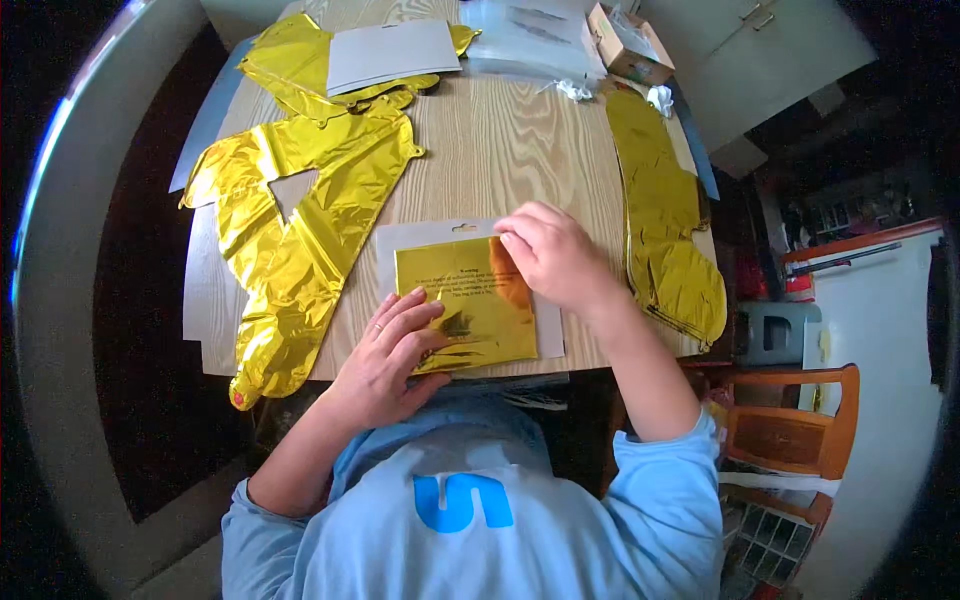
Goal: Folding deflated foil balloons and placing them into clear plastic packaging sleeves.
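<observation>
In front of me at the table's near edge lies a folded gold foil balloon (470,300) on a pale backing card (388,245) with a hang hole at its top. Dark print shows over the foil, apparently on a clear bag. My left hand (395,350) rests on the lower left of the packet, fingers stretched out and slightly apart. At the upper right corner, my right hand (550,255) has its fingers curled and pressed together on the edge of the clear bag; the fingertips partly hide what they grip.
Large flat gold foil balloons (330,220) spread over the table's left side, with grey cards (392,55) on top at the back. More gold foil balloons (665,220) lie along the right edge. Clear bags (530,40), a cardboard box (632,45) and crumpled white scraps (575,90) sit far right.
</observation>
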`<state>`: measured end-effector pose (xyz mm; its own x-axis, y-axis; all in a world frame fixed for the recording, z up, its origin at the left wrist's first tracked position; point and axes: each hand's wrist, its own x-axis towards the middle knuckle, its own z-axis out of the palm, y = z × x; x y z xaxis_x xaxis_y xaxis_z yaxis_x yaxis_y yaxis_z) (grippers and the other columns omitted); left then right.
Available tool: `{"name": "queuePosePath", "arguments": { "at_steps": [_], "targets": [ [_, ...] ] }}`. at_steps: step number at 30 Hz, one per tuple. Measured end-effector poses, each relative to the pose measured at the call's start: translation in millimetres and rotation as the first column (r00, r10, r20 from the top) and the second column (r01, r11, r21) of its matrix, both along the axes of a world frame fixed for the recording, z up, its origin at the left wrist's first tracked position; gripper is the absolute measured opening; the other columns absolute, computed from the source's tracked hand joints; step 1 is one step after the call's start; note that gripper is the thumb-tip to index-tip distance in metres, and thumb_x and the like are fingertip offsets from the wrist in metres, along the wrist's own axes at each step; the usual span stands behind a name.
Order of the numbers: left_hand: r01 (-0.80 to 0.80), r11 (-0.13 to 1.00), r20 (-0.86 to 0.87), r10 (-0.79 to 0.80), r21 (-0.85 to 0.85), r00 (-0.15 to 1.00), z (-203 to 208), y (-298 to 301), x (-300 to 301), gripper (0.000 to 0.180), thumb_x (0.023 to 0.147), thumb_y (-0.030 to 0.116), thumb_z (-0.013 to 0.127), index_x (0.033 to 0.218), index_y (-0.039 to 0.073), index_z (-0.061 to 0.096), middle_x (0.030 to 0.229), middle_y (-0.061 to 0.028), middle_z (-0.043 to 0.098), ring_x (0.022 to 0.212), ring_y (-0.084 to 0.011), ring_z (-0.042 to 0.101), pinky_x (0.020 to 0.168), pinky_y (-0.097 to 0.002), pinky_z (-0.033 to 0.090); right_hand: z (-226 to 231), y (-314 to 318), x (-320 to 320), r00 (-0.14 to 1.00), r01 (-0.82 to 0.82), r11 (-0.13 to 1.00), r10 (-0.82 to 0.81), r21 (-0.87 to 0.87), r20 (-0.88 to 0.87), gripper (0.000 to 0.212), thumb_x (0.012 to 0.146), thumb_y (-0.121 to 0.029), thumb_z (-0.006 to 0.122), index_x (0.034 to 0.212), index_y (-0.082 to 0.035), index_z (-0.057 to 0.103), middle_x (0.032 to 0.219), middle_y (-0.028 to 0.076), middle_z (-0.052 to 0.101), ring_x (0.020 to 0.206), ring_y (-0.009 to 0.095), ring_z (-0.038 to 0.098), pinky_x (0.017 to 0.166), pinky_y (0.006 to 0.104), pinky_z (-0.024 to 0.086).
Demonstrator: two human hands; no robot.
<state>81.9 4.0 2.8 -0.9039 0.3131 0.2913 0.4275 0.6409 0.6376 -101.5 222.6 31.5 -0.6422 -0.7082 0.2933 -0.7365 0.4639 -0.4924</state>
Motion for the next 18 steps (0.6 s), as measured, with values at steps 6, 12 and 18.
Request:
{"name": "queuePosePath", "arguments": {
  "at_steps": [6, 12, 18],
  "targets": [
    [-0.043, 0.999, 0.016, 0.043, 0.018, 0.999, 0.2, 2.4, -0.8, 0.055, 0.078, 0.022, 0.083, 0.123, 0.009, 0.054, 0.141, -0.0176, 0.051, 0.141, -0.0427, 0.040, 0.118, -0.0591, 0.029, 5.4, -1.1, -7.1, 0.998, -0.039, 0.950, 0.052, 0.310, -0.033, 0.026, 0.095, -0.025, 0.059, 0.085, -0.003, 0.066, 0.089, 0.017, 0.062, 0.090, 0.038, 0.062, 0.086, 0.0470, 0.050],
    [-0.030, 0.999, 0.012, 0.030, 0.021, 0.999, 1.7, 0.9, -0.6, 0.055, 0.078, 0.021, 0.082, 0.123, 0.009, 0.054, 0.140, -0.0178, 0.052, 0.141, -0.0426, 0.040, 0.118, -0.0588, 0.029, 22.6, 11.1, -1.7, 0.971, 0.116, 0.977, -0.149, 0.177, 0.189, 0.020, 0.095, -0.018, 0.062, 0.088, 0.000, 0.067, 0.085, 0.016, 0.061, 0.080, 0.033, 0.062, 0.073, 0.0406, 0.049],
    [-0.002, 1.000, -0.021, 0.003, 0.029, 1.000, -1.3, -0.5, 0.3, 0.042, 0.080, 0.019, 0.080, 0.115, 0.008, 0.060, 0.135, -0.0165, 0.056, 0.140, -0.0415, 0.043, 0.118, -0.0595, 0.029, 39.7, 52.7, 41.6, 0.952, 0.218, 0.970, -0.236, 0.109, 0.194, 0.015, 0.092, -0.013, 0.067, 0.089, 0.002, 0.066, 0.083, 0.014, 0.061, 0.074, 0.028, 0.062, 0.069, 0.0363, 0.049]
  ]
}}
